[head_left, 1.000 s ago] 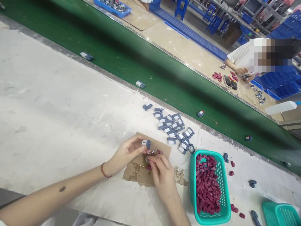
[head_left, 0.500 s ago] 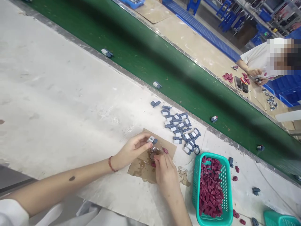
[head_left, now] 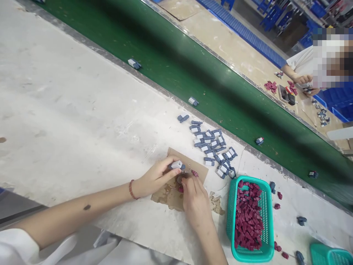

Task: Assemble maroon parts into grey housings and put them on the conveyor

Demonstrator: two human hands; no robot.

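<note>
My left hand (head_left: 154, 179) holds a small light-grey and dark-blue plastic part (head_left: 176, 165) between thumb and fingers, above a piece of brown cardboard (head_left: 200, 170). Its open grey end faces up. My right hand (head_left: 196, 200) is closed in a pinch low over a wet, shiny glue-like puddle (head_left: 178, 179) on the cardboard; what the fingertips hold is hidden. A small maroon piece (head_left: 194, 173) lies on the cardboard just beyond the right fingers. More maroon shows beside the fingertips. Several matching grey-and-blue parts (head_left: 214, 141) lie in a loose group beyond the cardboard.
A green basket (head_left: 271, 221) of maroon pieces stands at the right, with loose pieces beside it. Another green basket (head_left: 320, 254) is at the lower right corner. Spaced parts lie on a green conveyor belt (head_left: 165, 62). Across it a co-worker (head_left: 300, 59) handles small parts.
The part in my left hand has turned, showing more of its grey side. My right fingers stay low at the puddle. Parts on the belt have shifted slightly right in view.
</note>
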